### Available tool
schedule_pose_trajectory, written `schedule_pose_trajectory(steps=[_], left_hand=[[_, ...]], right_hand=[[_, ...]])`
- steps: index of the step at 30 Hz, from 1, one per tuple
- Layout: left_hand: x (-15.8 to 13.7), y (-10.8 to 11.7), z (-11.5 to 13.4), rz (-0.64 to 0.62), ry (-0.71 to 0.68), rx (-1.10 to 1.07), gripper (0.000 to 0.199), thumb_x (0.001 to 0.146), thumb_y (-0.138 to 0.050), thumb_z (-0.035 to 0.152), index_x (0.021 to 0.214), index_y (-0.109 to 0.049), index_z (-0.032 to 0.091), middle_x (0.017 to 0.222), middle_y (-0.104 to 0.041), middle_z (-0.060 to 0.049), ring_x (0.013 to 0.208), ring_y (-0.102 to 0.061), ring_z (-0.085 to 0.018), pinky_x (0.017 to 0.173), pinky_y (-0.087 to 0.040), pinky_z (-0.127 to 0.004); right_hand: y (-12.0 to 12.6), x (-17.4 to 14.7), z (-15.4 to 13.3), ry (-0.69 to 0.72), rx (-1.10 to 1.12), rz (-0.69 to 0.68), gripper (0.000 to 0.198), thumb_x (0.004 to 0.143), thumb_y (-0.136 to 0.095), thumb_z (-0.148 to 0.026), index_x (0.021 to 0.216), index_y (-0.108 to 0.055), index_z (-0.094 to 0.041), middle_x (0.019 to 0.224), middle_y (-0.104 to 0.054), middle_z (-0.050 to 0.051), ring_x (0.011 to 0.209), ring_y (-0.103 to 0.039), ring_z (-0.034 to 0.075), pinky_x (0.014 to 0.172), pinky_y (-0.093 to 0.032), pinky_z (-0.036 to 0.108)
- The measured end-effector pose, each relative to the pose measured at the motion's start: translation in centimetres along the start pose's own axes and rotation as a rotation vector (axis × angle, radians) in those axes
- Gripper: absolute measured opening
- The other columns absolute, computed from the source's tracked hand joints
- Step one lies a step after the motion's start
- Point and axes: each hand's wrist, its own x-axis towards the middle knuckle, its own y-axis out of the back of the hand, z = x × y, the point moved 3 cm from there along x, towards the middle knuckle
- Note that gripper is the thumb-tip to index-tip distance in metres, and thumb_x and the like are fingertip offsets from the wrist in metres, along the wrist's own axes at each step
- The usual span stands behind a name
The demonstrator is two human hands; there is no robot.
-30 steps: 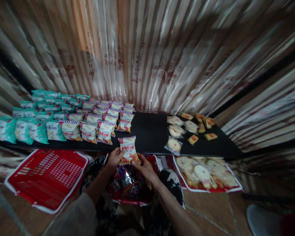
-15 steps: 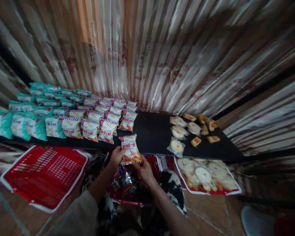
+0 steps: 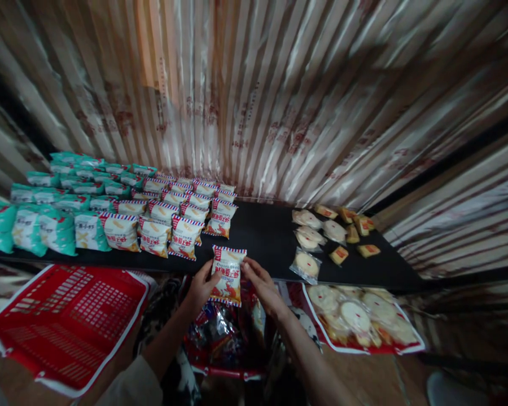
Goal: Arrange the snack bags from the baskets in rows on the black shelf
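Observation:
Between my two hands is a white and orange snack bag (image 3: pixel 228 276) with striped edges, held upright at the front edge of the black shelf (image 3: pixel 262 237). My left hand (image 3: pixel 203 287) grips its left side, thumb across the front. My right hand (image 3: pixel 262 285) holds its upper right side. Matching snack bags (image 3: pixel 186 237) stand in rows on the shelf, left of the held one. Below my hands, between my knees, a red basket (image 3: pixel 226 372) contains several shiny packets (image 3: pixel 215 327).
Teal snack bags (image 3: pixel 57 228) fill the shelf's left end. Round wrapped cakes (image 3: pixel 307 265) and small yellow packets (image 3: pixel 338 255) lie on its right part. A red basket (image 3: pixel 68 321) sits lower left; another basket (image 3: pixel 375 351) holds wrapped cakes lower right. A striped curtain (image 3: pixel 254 101) hangs behind.
The held bag has turned more upright. My right hand has shifted from its lower corner to its upper right side. The view has tilted slightly, so the shelf appears lower.

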Motion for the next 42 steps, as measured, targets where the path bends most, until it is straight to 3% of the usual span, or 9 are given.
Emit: schedule_pose_trajectory(steps=[3, 6, 12, 19, 23, 31, 42], left_hand=[[0.0, -0.2, 0.2, -0.082, 0.001, 0.007, 0.061, 0.062, -0.074, 0.044, 0.114, -0.057, 0.016, 0.111, -0.067, -0.010, 0.106, -0.060, -0.028, 0.091, -0.048, -0.039], [0.3, -0.2, 0.2, -0.091, -0.022, 0.060, 0.059, 0.065, -0.071, 0.045, 0.115, -0.056, 0.016, 0.110, -0.067, -0.010, 0.103, -0.061, -0.027, 0.090, -0.048, -0.038], [1.0, 0.2, 0.5, 0.100, -0.116, 0.289, 0.053, 0.068, -0.068, 0.042, 0.113, -0.055, 0.019, 0.099, -0.069, -0.010, 0.092, -0.064, -0.025, 0.084, -0.049, -0.035], [0.6, -0.4, 1.8, 0.225, -0.450, 0.739, 0.052, 0.078, -0.055, 0.036, 0.126, -0.047, 0.017, 0.130, -0.053, -0.014, 0.121, -0.047, -0.027, 0.104, -0.035, -0.043], [0.3, -0.6, 1.3, 0.230, -0.635, 0.964, 0.050, 0.086, -0.043, 0.029, 0.133, -0.040, 0.015, 0.140, -0.042, -0.014, 0.132, -0.035, -0.025, 0.109, -0.031, -0.044], [0.9, -0.2, 0.2, 0.183, -0.744, 1.168, 0.051, 0.086, -0.036, 0.013, 0.137, -0.036, 0.013, 0.148, -0.030, -0.013, 0.140, -0.017, -0.024, 0.111, -0.030, -0.046], [2.0, 0.1, -0.4, 0.198, -0.826, 1.283, 0.051, 0.082, -0.035, 0.005, 0.132, -0.043, 0.013, 0.144, -0.037, -0.013, 0.140, -0.018, -0.024, 0.107, -0.037, -0.046]], right_hand=[[-0.6, 1.4, -0.8, 0.024, 0.017, 0.022, 0.035, 0.063, -0.074, -0.050, 0.082, -0.068, -0.021, 0.078, -0.070, 0.002, 0.072, -0.063, 0.016, 0.067, -0.049, 0.026], [-0.8, 2.6, -0.7, 0.059, 0.090, 0.133, 0.036, 0.054, -0.080, -0.044, 0.075, -0.065, -0.020, 0.070, -0.068, -0.001, 0.063, -0.060, 0.014, 0.060, -0.048, 0.024], [-1.3, 4.1, 0.6, 0.134, 0.161, 0.290, 0.038, 0.055, -0.077, -0.044, 0.081, -0.061, -0.022, 0.073, -0.067, -0.001, 0.064, -0.061, 0.017, 0.059, -0.049, 0.028], [-2.0, 6.7, -1.1, 0.268, 0.171, 0.364, 0.031, 0.058, -0.073, -0.041, 0.081, -0.061, -0.023, 0.072, -0.064, -0.004, 0.064, -0.058, 0.015, 0.061, -0.046, 0.026], [-2.6, 8.5, -2.4, 0.311, 0.164, 0.386, 0.032, 0.056, -0.073, -0.039, 0.080, -0.061, -0.021, 0.072, -0.063, -0.003, 0.064, -0.055, 0.013, 0.059, -0.044, 0.025], [-4.6, 10.9, -2.7, 0.355, 0.148, 0.365, 0.032, 0.059, -0.070, -0.040, 0.081, -0.059, -0.020, 0.073, -0.062, -0.003, 0.066, -0.054, 0.013, 0.064, -0.045, 0.026], [-4.9, 12.3, -2.3, 0.381, 0.109, 0.273, 0.035, 0.063, -0.069, -0.044, 0.085, -0.060, -0.019, 0.074, -0.065, -0.002, 0.067, -0.058, 0.015, 0.065, -0.047, 0.028]])
